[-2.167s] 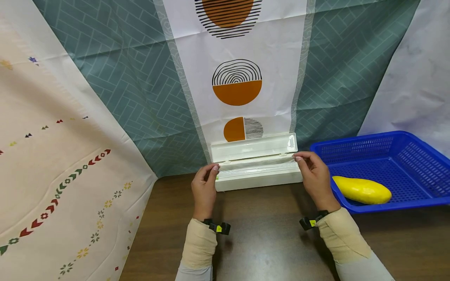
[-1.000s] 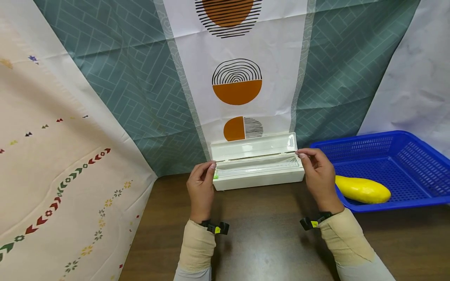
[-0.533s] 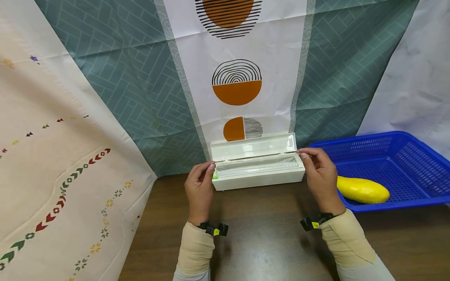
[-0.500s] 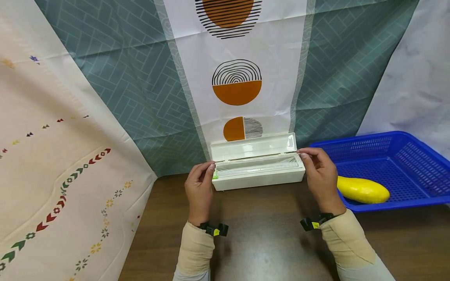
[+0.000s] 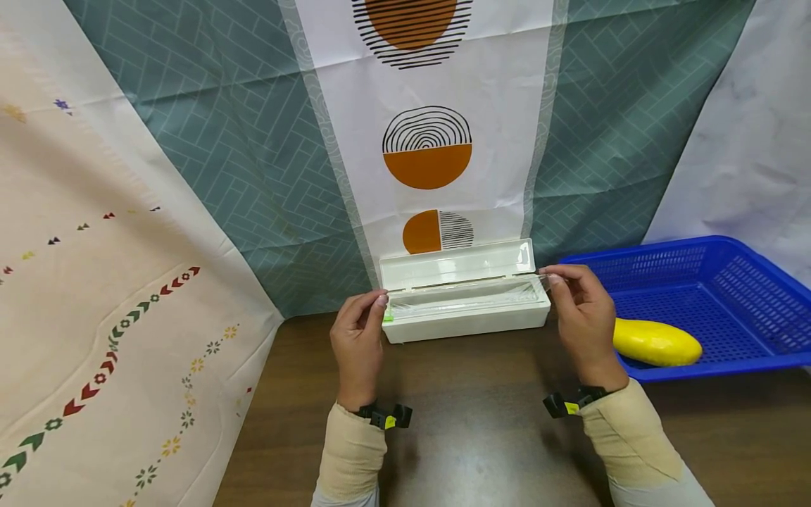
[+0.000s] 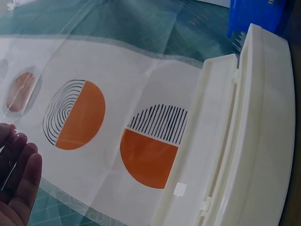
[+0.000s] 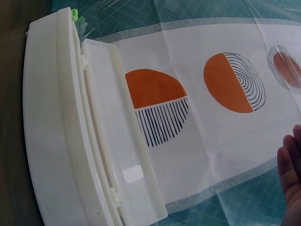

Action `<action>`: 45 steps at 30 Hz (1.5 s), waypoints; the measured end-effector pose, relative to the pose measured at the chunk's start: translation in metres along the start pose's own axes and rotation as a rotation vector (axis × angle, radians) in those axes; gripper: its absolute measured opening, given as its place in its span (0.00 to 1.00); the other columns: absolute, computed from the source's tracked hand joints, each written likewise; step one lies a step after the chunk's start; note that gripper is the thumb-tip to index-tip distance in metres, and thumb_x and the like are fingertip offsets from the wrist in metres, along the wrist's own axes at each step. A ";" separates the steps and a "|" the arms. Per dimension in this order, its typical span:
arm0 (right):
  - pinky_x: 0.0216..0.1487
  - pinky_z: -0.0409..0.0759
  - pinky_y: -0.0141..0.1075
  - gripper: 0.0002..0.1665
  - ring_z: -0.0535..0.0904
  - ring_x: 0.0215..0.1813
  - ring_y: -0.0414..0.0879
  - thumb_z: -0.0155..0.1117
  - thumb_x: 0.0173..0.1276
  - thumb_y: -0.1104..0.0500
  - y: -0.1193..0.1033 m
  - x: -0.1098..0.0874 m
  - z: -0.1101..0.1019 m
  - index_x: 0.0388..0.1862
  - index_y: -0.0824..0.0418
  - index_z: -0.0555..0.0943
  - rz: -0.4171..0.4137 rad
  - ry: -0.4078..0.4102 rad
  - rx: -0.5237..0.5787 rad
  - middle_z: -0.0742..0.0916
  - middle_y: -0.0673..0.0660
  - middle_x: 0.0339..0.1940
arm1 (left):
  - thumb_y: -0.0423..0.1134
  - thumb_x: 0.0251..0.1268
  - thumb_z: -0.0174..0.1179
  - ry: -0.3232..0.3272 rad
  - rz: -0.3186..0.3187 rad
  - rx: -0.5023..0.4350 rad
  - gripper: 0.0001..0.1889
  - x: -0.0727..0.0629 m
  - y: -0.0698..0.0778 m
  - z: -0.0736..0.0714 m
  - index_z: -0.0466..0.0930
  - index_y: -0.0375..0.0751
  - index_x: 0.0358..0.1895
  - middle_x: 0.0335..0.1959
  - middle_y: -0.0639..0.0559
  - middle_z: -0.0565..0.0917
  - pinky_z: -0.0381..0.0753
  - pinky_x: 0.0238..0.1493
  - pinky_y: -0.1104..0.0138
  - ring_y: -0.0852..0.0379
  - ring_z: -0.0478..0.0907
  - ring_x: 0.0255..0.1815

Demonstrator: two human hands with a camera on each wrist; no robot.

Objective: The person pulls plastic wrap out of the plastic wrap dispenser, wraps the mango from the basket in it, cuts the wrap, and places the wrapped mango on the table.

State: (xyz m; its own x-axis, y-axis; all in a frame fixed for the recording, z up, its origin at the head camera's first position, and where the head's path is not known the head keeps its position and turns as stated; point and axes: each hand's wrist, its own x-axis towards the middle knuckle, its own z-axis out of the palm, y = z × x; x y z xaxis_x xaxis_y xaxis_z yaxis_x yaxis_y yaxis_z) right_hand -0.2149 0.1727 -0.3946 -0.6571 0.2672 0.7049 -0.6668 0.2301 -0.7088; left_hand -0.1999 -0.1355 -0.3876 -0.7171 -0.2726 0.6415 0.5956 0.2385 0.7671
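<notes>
A white cling film dispenser box [image 5: 469, 326] stands against the back cloth, its lid [image 5: 459, 264] tipped up. Clear cling film [image 5: 522, 290] stretches above the box, its edge drawn between both hands. My left hand [image 5: 357, 345] pinches one corner of the film between thumb and forefinger, just off the box's left end. At the right end my right hand [image 5: 586, 324] pinches the other corner, where the film bunches at the fingertips. In the left wrist view the left fingers [image 6: 30, 169] are curled; the right fingers [image 7: 287, 162] show partly at the right wrist view's edge.
On the right sits a blue perforated basket [image 5: 716, 373] with a yellow squash-like vegetable [image 5: 659, 343] in it, close beside the right hand. A green slider [image 5: 388, 317] shows on the box's left end. Patterned cloths hang behind and at the left of the brown table [image 5: 469, 422].
Both hands have moved apart and slightly up, the left going left and the right going right, pulling the film taut beyond the box's ends. The box has stayed in place.
</notes>
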 end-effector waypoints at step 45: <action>0.54 0.79 0.25 0.10 0.83 0.49 0.42 0.55 0.70 0.78 -0.024 0.000 -0.009 0.47 0.83 0.78 -0.064 0.032 0.137 0.88 0.54 0.44 | 0.31 0.69 0.63 -0.041 0.052 -0.088 0.08 -0.008 0.030 -0.008 0.88 0.36 0.46 0.38 0.43 0.83 0.83 0.45 0.73 0.58 0.83 0.42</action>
State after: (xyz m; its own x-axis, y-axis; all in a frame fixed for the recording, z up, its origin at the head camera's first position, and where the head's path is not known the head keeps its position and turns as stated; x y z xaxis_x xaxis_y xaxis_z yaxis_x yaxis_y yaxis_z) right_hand -0.1963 0.1755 -0.3777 -0.6017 0.2866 0.7455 -0.7501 0.1178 -0.6507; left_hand -0.1733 -0.1337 -0.3693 -0.6977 -0.2231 0.6807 0.6603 0.1682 0.7319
